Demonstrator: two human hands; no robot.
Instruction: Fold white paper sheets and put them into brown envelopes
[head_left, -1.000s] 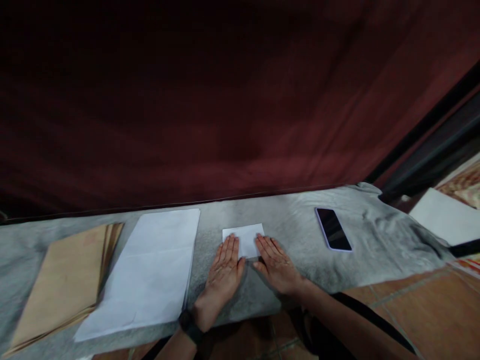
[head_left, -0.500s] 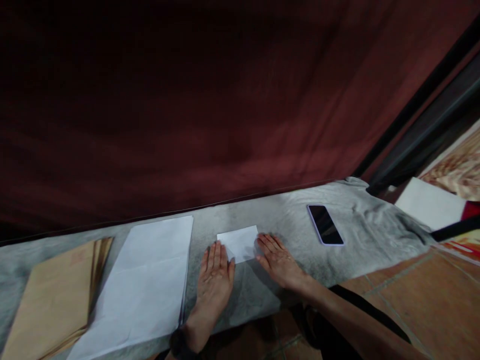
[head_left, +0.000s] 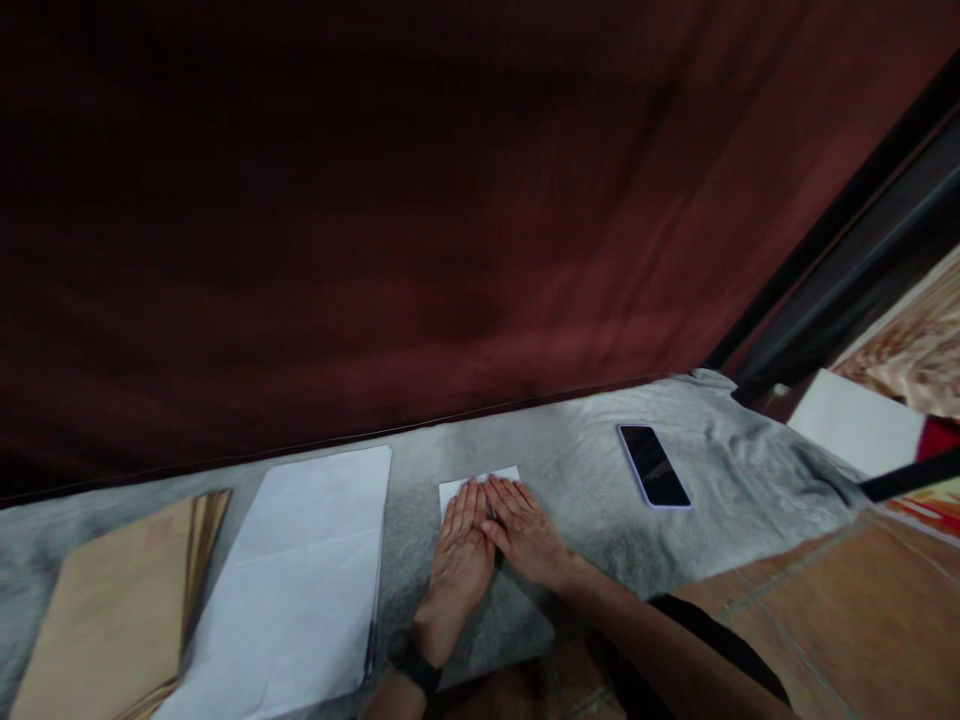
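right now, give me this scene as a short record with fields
left hand: flat, fingers on small white paper; dark wristband on wrist
right hand: flat, fingers on same paper, close beside left hand
left side: large white sheets, then brown paper stack
right side: phone, dark screen up
surface: grey cloth
backdrop: dark red fabric

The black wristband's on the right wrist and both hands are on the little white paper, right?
Wrong wrist: the head view shows the black wristband on the left one. The left hand and right hand are on the little white paper.
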